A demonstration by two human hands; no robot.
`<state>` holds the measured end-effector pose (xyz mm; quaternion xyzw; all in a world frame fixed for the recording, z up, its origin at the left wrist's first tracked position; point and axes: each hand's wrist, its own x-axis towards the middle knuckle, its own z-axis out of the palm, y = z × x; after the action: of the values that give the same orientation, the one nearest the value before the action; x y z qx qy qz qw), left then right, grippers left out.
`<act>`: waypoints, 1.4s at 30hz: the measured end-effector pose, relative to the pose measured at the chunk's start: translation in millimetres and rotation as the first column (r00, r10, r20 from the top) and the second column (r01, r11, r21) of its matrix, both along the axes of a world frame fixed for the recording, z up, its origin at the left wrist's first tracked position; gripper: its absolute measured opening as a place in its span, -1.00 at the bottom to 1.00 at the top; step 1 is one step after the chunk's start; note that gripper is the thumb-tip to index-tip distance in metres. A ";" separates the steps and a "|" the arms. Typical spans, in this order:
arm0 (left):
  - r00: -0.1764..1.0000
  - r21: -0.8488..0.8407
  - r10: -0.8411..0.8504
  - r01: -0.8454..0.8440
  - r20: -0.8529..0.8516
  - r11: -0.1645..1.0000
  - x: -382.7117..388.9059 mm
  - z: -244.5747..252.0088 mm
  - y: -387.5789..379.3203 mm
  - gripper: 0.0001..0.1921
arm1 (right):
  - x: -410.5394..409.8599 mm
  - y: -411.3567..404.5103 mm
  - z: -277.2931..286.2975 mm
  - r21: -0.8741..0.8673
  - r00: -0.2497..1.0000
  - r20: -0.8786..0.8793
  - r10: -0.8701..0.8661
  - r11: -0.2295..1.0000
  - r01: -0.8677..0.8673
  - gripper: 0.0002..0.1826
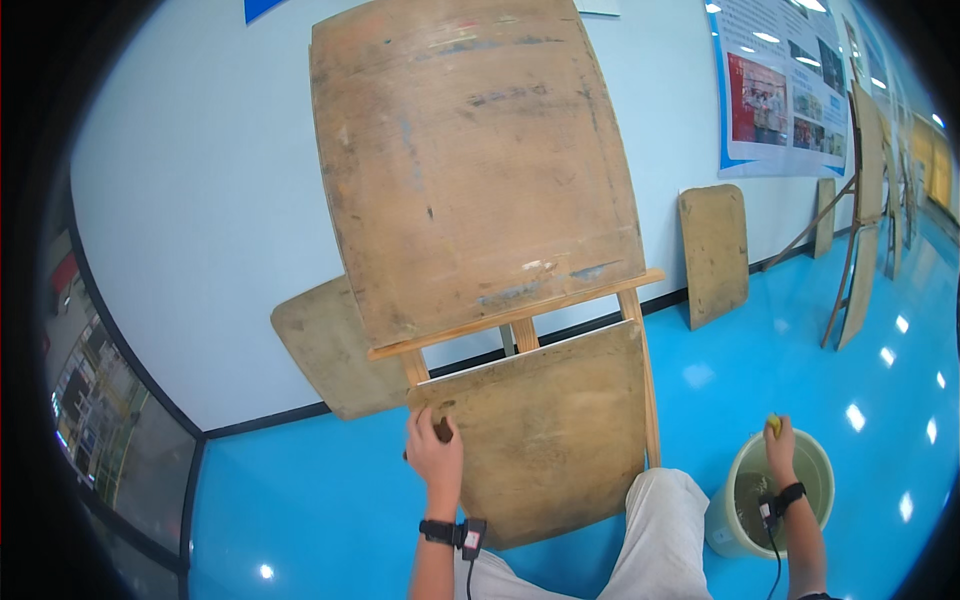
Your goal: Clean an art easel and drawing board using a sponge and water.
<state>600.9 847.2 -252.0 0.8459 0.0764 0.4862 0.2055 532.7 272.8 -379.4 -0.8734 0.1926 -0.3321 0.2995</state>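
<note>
A worn wooden drawing board rests on the ledge of a wooden easel. Below it, a second stained board leans against the easel's legs. At that lower board's upper left corner is my left hand, its fingers curled round a small dark brown thing, too little of it visible to name. My right hand is over the far rim of a pale green plastic bucket holding murky water, and grips a small yellow-green thing, perhaps a sponge. Both wrists wear black straps with cabled devices.
Another board leans on the wall behind the easel at left, and one more at right. Further easels with boards stand along the wall at far right. A glass panel is at left. The blue floor is glossy.
</note>
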 end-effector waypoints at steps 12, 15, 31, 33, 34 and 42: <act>0.998 0.730 0.026 -0.063 0.061 0.681 80.5 109.6 -63.9 -0.69 | 150.7 242.5 230.3 -0.559 0.696 0.308 0.649 0.715 -0.420 -0.60; 0.988 0.788 0.147 -0.120 0.038 0.604 88.6 112.7 -72.6 -0.77 | 176.4 272.2 264.3 -0.591 0.660 0.288 0.694 0.671 -0.448 -0.60; 0.932 0.984 0.360 -0.089 0.027 0.156 97.3 120.1 -89.3 -0.88 | 227.6 294.8 280.6 -0.857 0.476 0.365 0.800 0.488 -0.163 -0.65; 0.923 0.990 0.384 -0.052 -0.002 0.132 94.7 122.6 -92.9 -0.89 | 222.2 302.6 273.2 -0.779 0.533 0.468 0.705 0.614 -0.130 -0.66; 0.914 0.994 0.403 -0.009 -0.037 0.110 95.4 122.9 -93.7 -0.89 | 218.8 307.1 259.9 -0.824 0.529 0.408 0.744 0.550 -0.137 -0.65; 0.923 0.991 0.375 0.036 -0.083 0.130 99.2 124.2 -92.3 -0.87 | 220.7 294.4 279.5 -0.728 0.565 0.478 0.673 0.663 -0.173 -0.67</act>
<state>700.1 754.9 -127.8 0.8231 -0.1295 0.2966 -0.4666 753.5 567.3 -99.9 -0.7360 -0.2884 -0.5992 0.1272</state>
